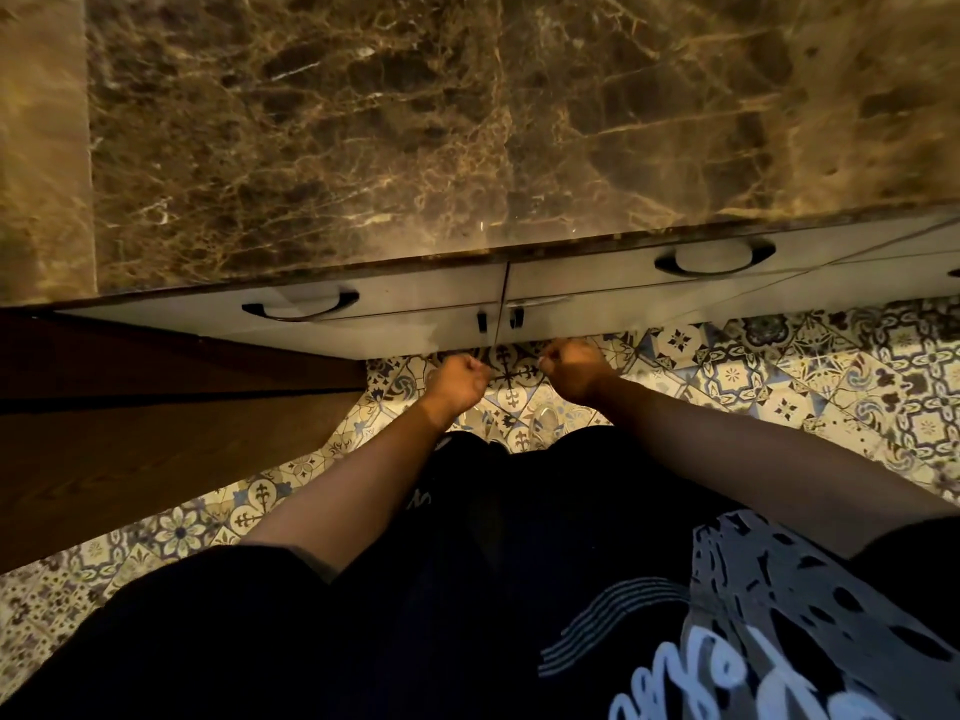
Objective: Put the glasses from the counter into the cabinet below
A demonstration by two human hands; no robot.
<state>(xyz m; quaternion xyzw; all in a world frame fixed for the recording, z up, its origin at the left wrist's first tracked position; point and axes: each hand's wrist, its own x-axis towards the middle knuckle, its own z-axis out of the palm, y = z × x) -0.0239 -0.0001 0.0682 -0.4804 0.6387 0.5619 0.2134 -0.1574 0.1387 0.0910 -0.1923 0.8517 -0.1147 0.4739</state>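
Observation:
I look straight down over the brown marble counter (467,122); no glasses show on it. Below its front edge are two white cabinet doors (415,330) that meet at a centre seam and look closed, each with a small black handle (482,322) near the seam. My left hand (460,384) is a closed fist just below the left door's lower edge. My right hand (571,374) is a closed fist below the right door's lower edge. Neither hand touches a handle, and I see nothing held in either. The cabinet's inside is hidden.
Two white drawers with curved black pulls (298,306) (714,259) sit above the doors. A brown wooden panel (156,423) stands at the left. Patterned floor tiles (779,387) spread underfoot. Two faint see-through shapes (545,423) lie by my feet, too unclear to name.

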